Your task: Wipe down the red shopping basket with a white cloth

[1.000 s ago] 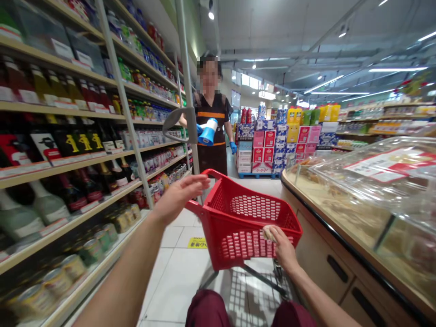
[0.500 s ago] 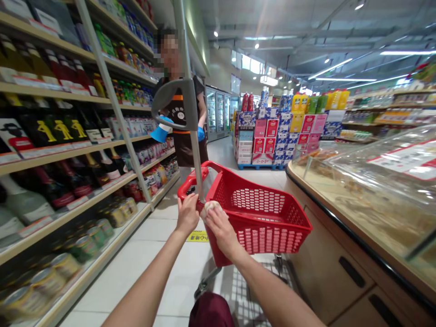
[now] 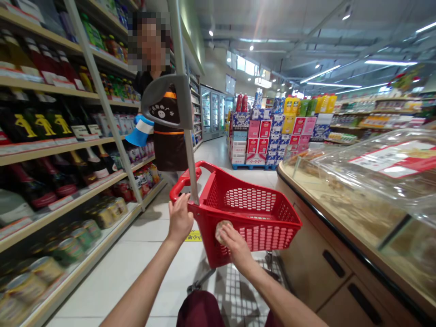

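A red plastic shopping cart point(image 3: 252, 218) with holed basket walls stands in front of me. My left hand point(image 3: 180, 220) is closed on the near end of its red handle point(image 3: 180, 186). In my right hand point(image 3: 236, 245) is a pale, crumpled cloth point(image 3: 222, 230), pressed flat against the outer side wall of the basket near the handle end. My fingers cover part of the cloth. A grey metal pole point(image 3: 187, 136) with a grey plastic loop rises from the handle end of the cart.
Shelves of bottles and cans point(image 3: 78, 145) line the left. A co-worker in a dark apron point(image 3: 168, 145) stands beyond the handle, holding a blue-and-white object point(image 3: 140, 131). A glass-topped counter point(image 3: 327, 218) runs close along the right. Stacked drink boxes point(image 3: 255, 141) stand farther back.
My right hand has moved the cloth from the top rim by the handle down onto the basket's outer side. The left hand stays at the handle. The co-worker appears nearer and farther left.
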`<state>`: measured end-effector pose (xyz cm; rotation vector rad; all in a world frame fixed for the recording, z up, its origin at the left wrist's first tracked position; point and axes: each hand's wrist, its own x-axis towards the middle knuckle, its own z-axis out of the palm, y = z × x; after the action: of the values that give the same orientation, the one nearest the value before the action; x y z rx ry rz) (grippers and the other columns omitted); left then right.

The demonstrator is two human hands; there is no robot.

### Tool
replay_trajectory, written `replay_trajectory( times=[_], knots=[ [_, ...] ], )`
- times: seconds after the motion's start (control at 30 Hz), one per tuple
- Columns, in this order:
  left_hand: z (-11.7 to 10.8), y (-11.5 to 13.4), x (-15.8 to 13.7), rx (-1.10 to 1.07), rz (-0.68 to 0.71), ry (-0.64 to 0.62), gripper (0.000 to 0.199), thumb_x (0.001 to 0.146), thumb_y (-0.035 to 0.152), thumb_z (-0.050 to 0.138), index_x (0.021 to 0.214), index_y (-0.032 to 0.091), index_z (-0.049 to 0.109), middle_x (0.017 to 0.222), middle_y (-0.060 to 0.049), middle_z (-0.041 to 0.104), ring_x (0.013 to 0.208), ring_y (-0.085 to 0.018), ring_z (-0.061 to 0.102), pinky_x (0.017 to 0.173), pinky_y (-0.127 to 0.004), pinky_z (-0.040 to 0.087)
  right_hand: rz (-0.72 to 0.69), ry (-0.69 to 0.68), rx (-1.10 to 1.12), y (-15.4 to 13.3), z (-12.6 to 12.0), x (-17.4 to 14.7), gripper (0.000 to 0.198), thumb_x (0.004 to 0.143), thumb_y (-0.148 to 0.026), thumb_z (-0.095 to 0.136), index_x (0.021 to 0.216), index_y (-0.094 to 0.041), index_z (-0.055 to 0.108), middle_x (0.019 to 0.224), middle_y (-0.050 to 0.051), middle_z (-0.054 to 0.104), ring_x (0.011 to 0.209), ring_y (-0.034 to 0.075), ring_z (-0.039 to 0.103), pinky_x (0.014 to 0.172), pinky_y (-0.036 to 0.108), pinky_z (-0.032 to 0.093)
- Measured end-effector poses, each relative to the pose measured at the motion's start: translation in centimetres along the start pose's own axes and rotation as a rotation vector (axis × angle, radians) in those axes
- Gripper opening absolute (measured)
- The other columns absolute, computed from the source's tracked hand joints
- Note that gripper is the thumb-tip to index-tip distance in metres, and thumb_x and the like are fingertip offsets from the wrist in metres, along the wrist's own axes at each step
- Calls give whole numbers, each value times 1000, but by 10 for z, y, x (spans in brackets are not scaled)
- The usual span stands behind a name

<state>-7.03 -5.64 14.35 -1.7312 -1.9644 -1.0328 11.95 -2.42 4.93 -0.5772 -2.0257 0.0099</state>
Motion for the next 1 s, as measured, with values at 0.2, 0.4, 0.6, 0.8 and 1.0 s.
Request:
replay_trajectory(
  times=[0.2, 0.4, 0.6, 0.8, 1.0],
  knots=[
    [25, 51, -16, 98, 324, -219, 55, 69, 4, 30, 121, 13, 44, 129, -8, 46, 124, -20, 33, 106, -44, 18, 197, 80, -115, 30, -8, 11, 42, 85, -9, 33, 122, -23, 46, 126, 4, 48, 121, 17, 38, 99, 39, 35],
    [50, 61, -26, 224, 319, -336, 54, 68, 5, 33, 119, 13, 47, 129, -9, 45, 125, -22, 31, 105, -48, 15, 417, 39, -349, 93, -70, -37, 38, 82, -8, 33, 108, -19, 59, 111, 9, 58, 107, 21, 50, 91, 43, 39],
    [61, 68, -30, 280, 331, -314, 53, 69, 10, 36, 121, 14, 45, 127, -11, 47, 123, -25, 33, 103, -56, 8, 351, -15, -284, 79, -52, -33, 42, 80, -5, 35, 114, -20, 54, 120, 6, 53, 115, 18, 44, 96, 37, 35],
    [69, 71, -31, 283, 300, -274, 53, 66, 8, 39, 118, 15, 48, 124, -12, 49, 119, -26, 37, 103, -55, 10, 559, 66, -407, 124, -93, -67, 46, 75, -3, 36, 112, -22, 57, 118, 6, 55, 116, 22, 44, 98, 44, 32],
    [73, 76, -31, 245, 264, -245, 50, 65, 8, 39, 114, 14, 50, 121, -13, 50, 118, -26, 37, 103, -56, 5, 433, -7, -258, 119, -88, -71, 43, 81, -11, 34, 118, -24, 52, 128, 2, 46, 121, 18, 37, 100, 39, 33]
  ],
)
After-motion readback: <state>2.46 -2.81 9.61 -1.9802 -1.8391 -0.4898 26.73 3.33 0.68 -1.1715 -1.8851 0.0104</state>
